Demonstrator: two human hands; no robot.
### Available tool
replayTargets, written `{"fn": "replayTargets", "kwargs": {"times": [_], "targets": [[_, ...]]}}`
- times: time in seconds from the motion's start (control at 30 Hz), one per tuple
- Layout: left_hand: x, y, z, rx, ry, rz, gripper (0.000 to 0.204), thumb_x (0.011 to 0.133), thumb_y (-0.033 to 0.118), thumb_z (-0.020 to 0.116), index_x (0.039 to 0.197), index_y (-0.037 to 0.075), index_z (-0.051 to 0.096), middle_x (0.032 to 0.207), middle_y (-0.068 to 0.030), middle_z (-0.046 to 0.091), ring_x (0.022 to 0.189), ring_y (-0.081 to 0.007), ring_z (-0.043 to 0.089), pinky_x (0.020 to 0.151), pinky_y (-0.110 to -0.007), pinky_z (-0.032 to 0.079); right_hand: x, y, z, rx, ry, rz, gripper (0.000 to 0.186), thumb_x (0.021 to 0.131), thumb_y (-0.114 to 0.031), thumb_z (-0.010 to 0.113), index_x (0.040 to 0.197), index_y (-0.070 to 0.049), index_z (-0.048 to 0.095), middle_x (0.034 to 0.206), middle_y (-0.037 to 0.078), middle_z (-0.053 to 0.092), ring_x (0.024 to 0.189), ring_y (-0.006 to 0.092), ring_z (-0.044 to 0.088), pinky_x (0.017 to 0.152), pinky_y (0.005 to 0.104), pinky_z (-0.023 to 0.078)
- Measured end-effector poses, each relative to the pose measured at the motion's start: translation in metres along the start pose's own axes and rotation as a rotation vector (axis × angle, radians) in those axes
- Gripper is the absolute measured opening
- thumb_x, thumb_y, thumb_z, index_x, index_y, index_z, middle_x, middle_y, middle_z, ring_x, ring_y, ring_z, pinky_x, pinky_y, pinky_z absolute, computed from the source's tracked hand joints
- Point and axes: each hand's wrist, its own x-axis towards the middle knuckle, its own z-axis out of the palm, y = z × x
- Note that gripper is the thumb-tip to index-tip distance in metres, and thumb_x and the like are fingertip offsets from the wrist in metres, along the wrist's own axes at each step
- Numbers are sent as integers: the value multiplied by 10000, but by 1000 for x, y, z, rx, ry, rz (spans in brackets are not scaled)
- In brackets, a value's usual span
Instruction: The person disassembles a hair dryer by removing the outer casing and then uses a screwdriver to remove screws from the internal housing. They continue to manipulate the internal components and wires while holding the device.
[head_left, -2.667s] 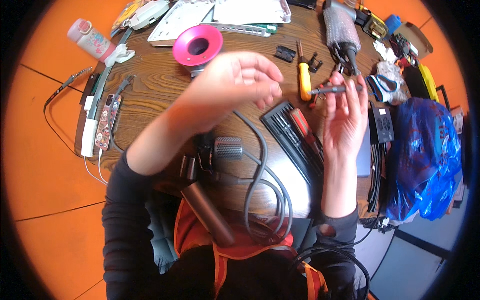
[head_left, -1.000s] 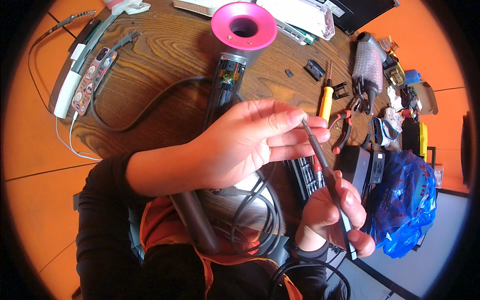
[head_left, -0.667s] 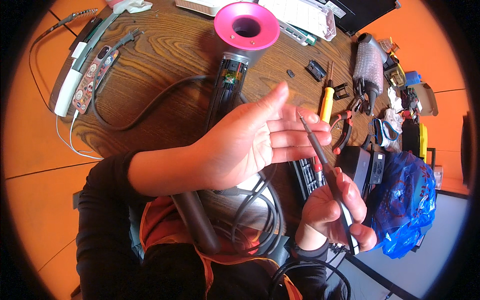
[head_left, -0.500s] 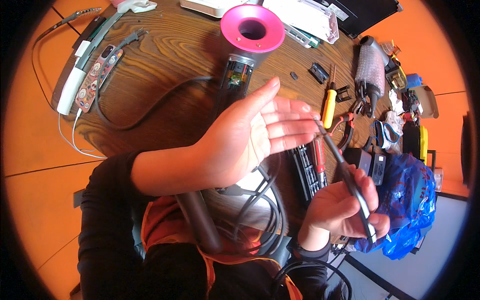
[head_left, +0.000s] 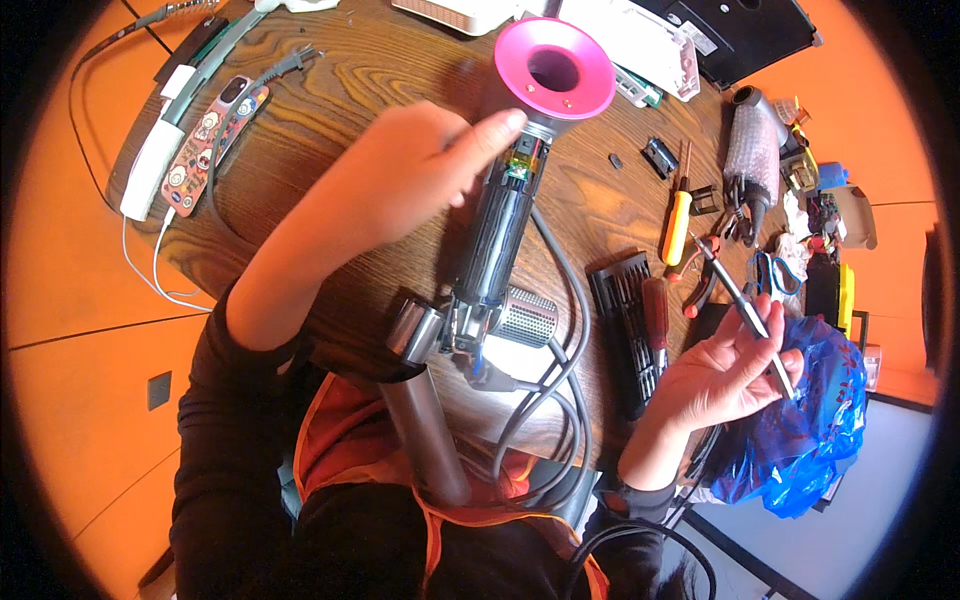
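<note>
A hair dryer (head_left: 491, 235) with a pink-ringed head lies with its handle toward me, the housing off and the inner parts and a small circuit board showing. My left hand (head_left: 405, 170) is over its left side, back of the hand up, the thumb reaching to the neck just below the ring. Its other fingers are curled under and mostly hidden, so whether they grip anything does not show. Between the fingers of my right hand (head_left: 730, 375) is a slim dark screwdriver (head_left: 738, 300), its tip pointing up and left. A brown tube (head_left: 425, 435) rests near my lap.
A yellow-handled screwdriver (head_left: 677, 225), red-handled pliers (head_left: 703, 280), a red screwdriver (head_left: 655, 315) and a black slotted part (head_left: 622, 325) lie to the right. A perforated metal cylinder (head_left: 527, 315) and coiled cable (head_left: 570, 400) are near. Further right sits a blue plastic bag (head_left: 815, 420).
My left hand has turned from palm-up beside the screwdriver tip and moved up-left to the dryer's neck. My right hand has drawn the screwdriver right and away. The dryer's handle is now uncovered.
</note>
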Motion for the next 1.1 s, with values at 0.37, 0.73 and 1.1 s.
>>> {"fn": "replayTargets", "kwargs": {"times": [0.37, 0.73, 1.1], "targets": [[0, -21, 33, -903, -293, -122, 317, 881, 200, 511, 1120, 48, 368, 908, -119, 565, 848, -183, 587, 759, -308, 473, 8, 5, 24, -18, 116, 459, 169, 852, -130, 550, 983, -45, 485, 1050, 150, 568, 1016, 255, 549, 896, 349, 464], [-3, -29, 28, -797, -367, -72, 458, 837, 161, 585, 1200, 57, 325, 962, -137, 556, 860, -215, 605, 733, -309, 504, 49, -7, 100, -34, -316, 272, 110, 873, -79, 498, 973, -37, 518, 969, 197, 596, 849, 250, 624, 670, 302, 565], [-2, -32, 30, -834, -357, 5, 490, 832, 105, 584, 1226, 18, 307, 1009, -118, 544, 898, -177, 581, 777, -301, 492, 40, -11, 132, -170, -583, 165, 132, 849, -24, 514, 980, -11, 507, 906, 247, 605, 839, 290, 629, 641, 286, 560]]}}
